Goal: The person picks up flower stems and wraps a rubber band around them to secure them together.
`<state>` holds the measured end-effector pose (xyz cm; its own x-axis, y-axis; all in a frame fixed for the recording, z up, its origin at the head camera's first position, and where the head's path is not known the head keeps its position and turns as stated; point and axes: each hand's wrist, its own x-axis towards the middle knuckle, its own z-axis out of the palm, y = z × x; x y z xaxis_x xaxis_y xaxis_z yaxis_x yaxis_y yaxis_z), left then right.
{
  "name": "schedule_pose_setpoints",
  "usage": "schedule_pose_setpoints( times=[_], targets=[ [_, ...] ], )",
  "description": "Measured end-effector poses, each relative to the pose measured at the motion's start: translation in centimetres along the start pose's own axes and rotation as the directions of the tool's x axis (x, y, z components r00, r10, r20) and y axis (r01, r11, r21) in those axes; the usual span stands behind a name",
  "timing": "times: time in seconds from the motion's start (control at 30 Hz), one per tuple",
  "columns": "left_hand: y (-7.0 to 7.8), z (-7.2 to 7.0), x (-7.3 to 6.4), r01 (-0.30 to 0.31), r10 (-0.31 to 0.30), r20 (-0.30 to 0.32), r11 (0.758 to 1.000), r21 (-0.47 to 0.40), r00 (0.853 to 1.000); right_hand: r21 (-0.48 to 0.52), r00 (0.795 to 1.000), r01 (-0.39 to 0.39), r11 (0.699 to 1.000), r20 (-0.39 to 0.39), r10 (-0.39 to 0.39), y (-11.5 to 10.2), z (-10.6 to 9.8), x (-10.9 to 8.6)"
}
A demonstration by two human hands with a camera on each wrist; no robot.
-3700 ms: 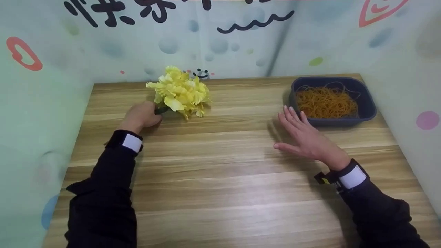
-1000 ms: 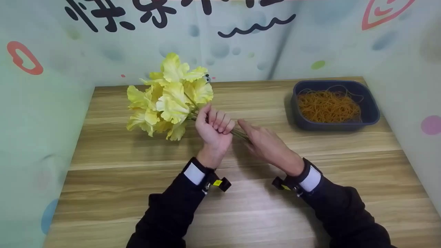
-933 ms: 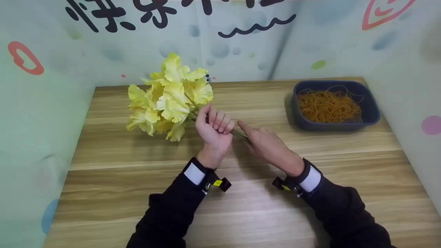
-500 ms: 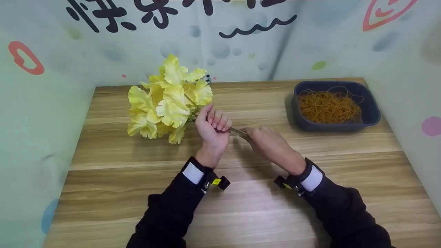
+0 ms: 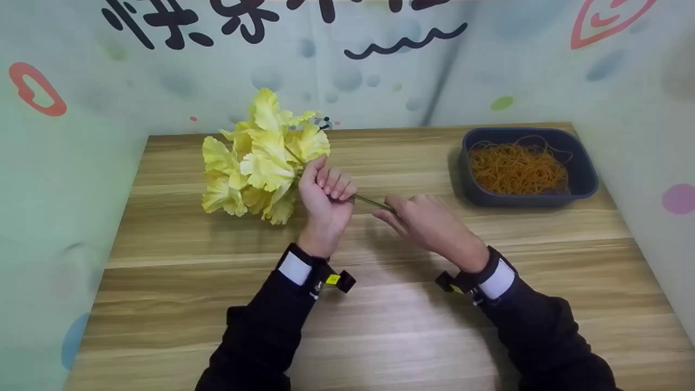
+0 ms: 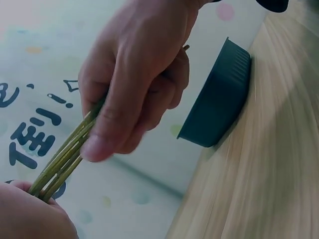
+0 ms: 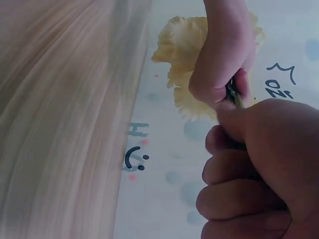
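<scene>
My left hand (image 5: 327, 209) grips a bunch of yellow flowers (image 5: 269, 163) by the upper stems, just below the blooms. The flower heads fan out to the left of that hand, above the table. My right hand (image 5: 434, 228) holds the lower ends, its fingers curled round them. A short stretch of bare green stems (image 6: 65, 159) runs between the two hands in the left wrist view. In the right wrist view the right hand (image 7: 264, 164) hides most of the stems, and pale yellow petals (image 7: 189, 64) show behind the left hand (image 7: 224, 59).
A dark blue plastic box (image 5: 529, 200) full of tangled orange-brown rubber bands (image 5: 518, 169) stands at the back right of the wood-grain table (image 5: 380, 326). Printed wall panels (image 5: 380, 92) enclose the table at the back and both sides.
The left hand took the flowers from the back left to the middle, and the right hand left the box's side to take the stems. Lately the hands have drawn slightly apart.
</scene>
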<state>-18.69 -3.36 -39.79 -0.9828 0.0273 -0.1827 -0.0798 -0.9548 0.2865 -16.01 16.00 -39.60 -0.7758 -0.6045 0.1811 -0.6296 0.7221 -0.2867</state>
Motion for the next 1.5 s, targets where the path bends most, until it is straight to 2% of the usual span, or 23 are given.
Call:
schedule_pose_setpoints(
  times=[0.1, 0.23, 0.43, 0.67, 0.83, 1.03, 1.13, 1.23, 1.37, 1.5],
  targets=[
    [0.5, -0.1, 0.2, 0.005, -0.005, -0.011, 1.0, -0.003, 1.0, 0.007, 1.0, 0.019, 1.0, 0.018, -0.019, 0.0, 0.1, 0.1],
    [0.9, -0.1, 0.4, 0.002, -0.001, -0.007, 1.0, 0.004, 1.0, 0.029, 0.999, 0.007, 1.0, 0.045, -0.008, 0.0, 0.1, 0.2],
    [1.0, -0.6, 0.6, 0.009, -0.01, -0.009, 0.999, -0.039, 1.0, 0.021, 0.998, 0.005, 1.0, 0.064, -0.006, 0.0, 0.3, 0.3],
    [1.2, -0.7, 0.6, -0.023, 0.028, 0.044, 0.994, -0.103, 0.999, 0.039, 0.997, 0.034, 0.999, 0.061, -0.037, -0.3, 0.7, 0.4],
    [1.2, -0.6, 0.5, -0.031, 0.038, 0.062, 0.993, -0.11, 0.997, 0.032, 0.997, 0.018, 0.999, 0.076, -0.021, -0.5, 0.6, 0.4],
    [1.0, -0.5, 0.5, -0.024, 0.029, 0.043, 0.993, -0.115, 0.999, 0.043, 0.992, -0.017, 0.999, 0.122, 0.011, -0.5, 0.2, 0.2],
    [1.0, -0.4, 0.5, -0.032, 0.036, 0.035, 0.992, -0.119, 0.999, 0.062, 0.986, -0.043, 0.997, 0.164, 0.032, -0.3, -0.3, 0.1],
    [1.3, -0.3, 0.4, -0.067, 0.07, 0.023, 0.99, -0.122, 0.997, 0.069, 0.98, -0.068, 0.995, 0.194, 0.053, 0.3, -1.2, -0.2],
    [1.7, -0.1, 0.4, -0.117, 0.12, 0.013, 0.985, -0.13, 0.993, 0.018, 0.981, -0.08, 0.997, 0.179, 0.075, 1.3, -3.0, -0.9],
    [1.9, 0.0, 0.4, -0.128, 0.132, 0.025, 0.984, -0.119, 0.991, -0.014, 0.983, -0.107, 0.994, 0.148, 0.108, 2.6, -5.0, -1.9]
  ],
)
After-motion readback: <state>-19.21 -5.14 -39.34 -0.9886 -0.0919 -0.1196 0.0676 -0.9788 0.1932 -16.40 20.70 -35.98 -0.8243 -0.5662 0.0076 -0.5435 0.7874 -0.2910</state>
